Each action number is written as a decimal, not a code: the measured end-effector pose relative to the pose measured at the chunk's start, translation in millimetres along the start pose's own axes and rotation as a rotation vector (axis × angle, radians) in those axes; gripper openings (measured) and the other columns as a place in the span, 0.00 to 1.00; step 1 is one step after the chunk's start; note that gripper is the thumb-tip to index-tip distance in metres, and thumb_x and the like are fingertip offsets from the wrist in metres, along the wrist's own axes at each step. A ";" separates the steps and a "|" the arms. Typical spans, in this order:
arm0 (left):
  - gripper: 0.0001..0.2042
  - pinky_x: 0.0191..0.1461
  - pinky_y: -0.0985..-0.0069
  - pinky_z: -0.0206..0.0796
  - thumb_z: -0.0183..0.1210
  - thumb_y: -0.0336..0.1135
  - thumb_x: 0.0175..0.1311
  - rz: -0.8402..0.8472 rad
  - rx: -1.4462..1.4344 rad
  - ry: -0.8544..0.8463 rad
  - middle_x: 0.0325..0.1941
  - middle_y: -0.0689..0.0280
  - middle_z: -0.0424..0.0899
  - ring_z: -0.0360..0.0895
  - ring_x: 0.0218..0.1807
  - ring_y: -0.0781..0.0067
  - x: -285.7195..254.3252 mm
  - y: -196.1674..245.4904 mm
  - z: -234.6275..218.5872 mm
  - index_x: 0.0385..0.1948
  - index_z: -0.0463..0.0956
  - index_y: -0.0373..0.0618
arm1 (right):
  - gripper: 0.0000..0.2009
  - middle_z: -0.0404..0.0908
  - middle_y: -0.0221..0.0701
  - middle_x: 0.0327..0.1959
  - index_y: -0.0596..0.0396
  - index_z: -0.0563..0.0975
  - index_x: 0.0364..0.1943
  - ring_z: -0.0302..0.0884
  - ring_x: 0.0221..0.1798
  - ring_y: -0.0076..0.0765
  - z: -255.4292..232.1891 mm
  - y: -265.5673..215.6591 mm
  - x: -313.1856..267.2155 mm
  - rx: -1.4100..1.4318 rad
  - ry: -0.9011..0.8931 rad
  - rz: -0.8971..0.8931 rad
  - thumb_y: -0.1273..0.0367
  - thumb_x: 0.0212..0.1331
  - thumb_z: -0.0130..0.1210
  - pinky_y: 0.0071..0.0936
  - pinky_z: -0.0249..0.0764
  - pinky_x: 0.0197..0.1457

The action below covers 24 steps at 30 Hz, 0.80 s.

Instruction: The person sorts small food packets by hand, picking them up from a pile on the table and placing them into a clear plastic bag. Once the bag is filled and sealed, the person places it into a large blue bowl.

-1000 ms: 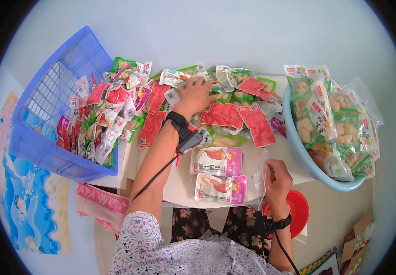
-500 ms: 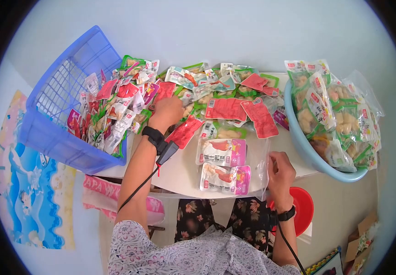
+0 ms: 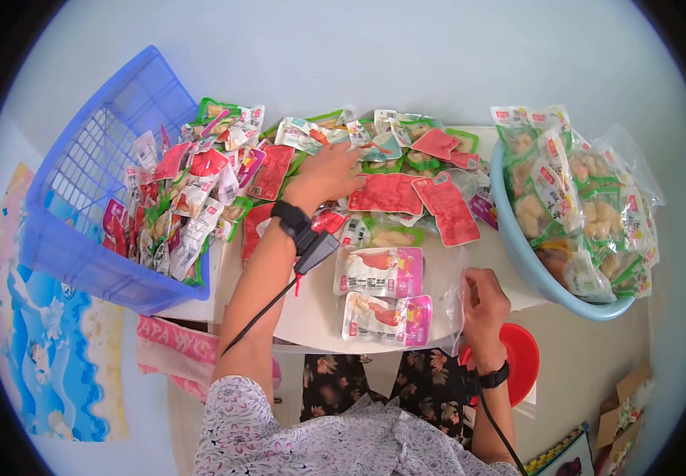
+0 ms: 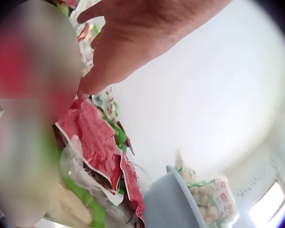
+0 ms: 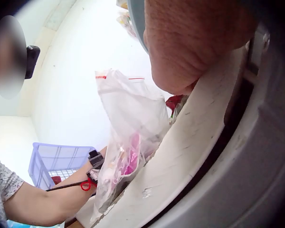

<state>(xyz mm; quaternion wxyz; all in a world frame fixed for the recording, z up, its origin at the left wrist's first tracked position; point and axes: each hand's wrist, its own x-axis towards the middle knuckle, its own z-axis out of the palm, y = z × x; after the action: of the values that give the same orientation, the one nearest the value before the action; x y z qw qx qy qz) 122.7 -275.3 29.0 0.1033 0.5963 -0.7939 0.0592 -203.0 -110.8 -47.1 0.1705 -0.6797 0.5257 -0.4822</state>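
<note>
My left hand (image 3: 327,174) reaches over the heap of food packets, its fingers spread near a teal-and-white packet (image 3: 382,148). In the left wrist view, the fingertips come right down at a red packet (image 4: 90,133). My right hand (image 3: 484,309) stays low at the table's front edge, fingers bent, beside the clear zip bag (image 5: 133,102). I cannot tell whether it pinches the bag's edge; the fingertips are hidden in the right wrist view. Two white-and-purple packets (image 3: 378,272) lie side by side by my chest, their pink showing through the bag.
A tilted blue-violet basket (image 3: 105,274) full of packets stands at the left. On the right, a light-blue basin (image 3: 549,289) holds several filled clear bags. Red packets (image 3: 446,208) lie across the middle heap. Below the table edge is a red bucket (image 3: 521,361).
My left hand first drew back left from the heap to a red packet, then reached forward and right again over the middle packets. The right hand stayed by the bag.
</note>
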 end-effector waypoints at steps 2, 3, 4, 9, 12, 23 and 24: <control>0.27 0.64 0.53 0.72 0.62 0.48 0.67 -0.008 -0.057 0.021 0.65 0.54 0.79 0.79 0.63 0.48 7.8 3.3 19.4 0.66 0.74 0.50 | 0.08 0.80 0.38 0.33 0.57 0.80 0.42 0.80 0.28 0.43 -1.7 -2.5 0.2 0.002 -0.009 0.007 0.79 0.59 0.60 0.33 0.74 0.33; 0.27 0.65 0.53 0.72 0.61 0.47 0.68 -0.018 -0.101 -0.008 0.65 0.54 0.78 0.78 0.64 0.48 16.0 -1.9 25.9 0.67 0.73 0.50 | 0.08 0.80 0.38 0.33 0.57 0.80 0.41 0.80 0.28 0.44 -2.0 -2.8 1.4 0.005 -0.013 0.012 0.79 0.59 0.60 0.33 0.74 0.33; 0.27 0.65 0.53 0.72 0.61 0.46 0.69 -0.031 -0.142 -0.038 0.66 0.54 0.77 0.78 0.64 0.48 20.7 -6.6 27.8 0.68 0.72 0.51 | 0.08 0.79 0.38 0.32 0.57 0.80 0.41 0.80 0.28 0.44 -1.7 -2.8 3.0 -0.010 -0.003 -0.008 0.79 0.59 0.60 0.33 0.74 0.32; 0.18 0.62 0.53 0.72 0.58 0.40 0.69 -0.134 -0.054 -0.121 0.59 0.55 0.81 0.78 0.62 0.47 12.6 -17.8 13.6 0.58 0.81 0.50 | 0.07 0.79 0.38 0.32 0.57 0.80 0.40 0.79 0.27 0.44 0.3 -1.6 2.6 0.002 0.020 -0.031 0.79 0.59 0.60 0.34 0.74 0.32; 0.16 0.60 0.51 0.73 0.57 0.37 0.67 -0.102 -0.112 -0.073 0.56 0.53 0.82 0.80 0.59 0.46 -1.6 -39.5 18.4 0.54 0.83 0.48 | 0.07 0.79 0.38 0.32 0.56 0.80 0.40 0.80 0.28 0.44 0.6 -1.2 1.5 0.010 0.031 -0.033 0.79 0.59 0.60 0.34 0.74 0.32; 0.22 0.73 0.59 0.64 0.61 0.36 0.66 -0.007 -0.156 0.103 0.69 0.55 0.75 0.72 0.70 0.50 18.6 5.7 0.7 0.62 0.78 0.44 | 0.06 0.80 0.37 0.32 0.55 0.80 0.40 0.79 0.27 0.43 -1.9 -3.3 2.1 0.002 0.014 -0.014 0.77 0.59 0.62 0.34 0.74 0.32; 0.23 0.75 0.59 0.62 0.62 0.36 0.66 0.007 -0.184 0.129 0.72 0.55 0.73 0.70 0.72 0.50 24.1 15.4 1.9 0.64 0.76 0.44 | 0.06 0.80 0.36 0.32 0.55 0.80 0.40 0.79 0.27 0.43 -0.9 -2.1 1.9 -0.002 0.011 -0.011 0.77 0.59 0.62 0.34 0.74 0.32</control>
<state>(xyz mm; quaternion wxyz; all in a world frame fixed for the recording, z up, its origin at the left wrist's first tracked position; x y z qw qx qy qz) 101.3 -293.9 33.2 0.2083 0.5767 -0.7896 0.0246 -202.6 -111.4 -44.2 0.1646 -0.6802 0.5232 -0.4863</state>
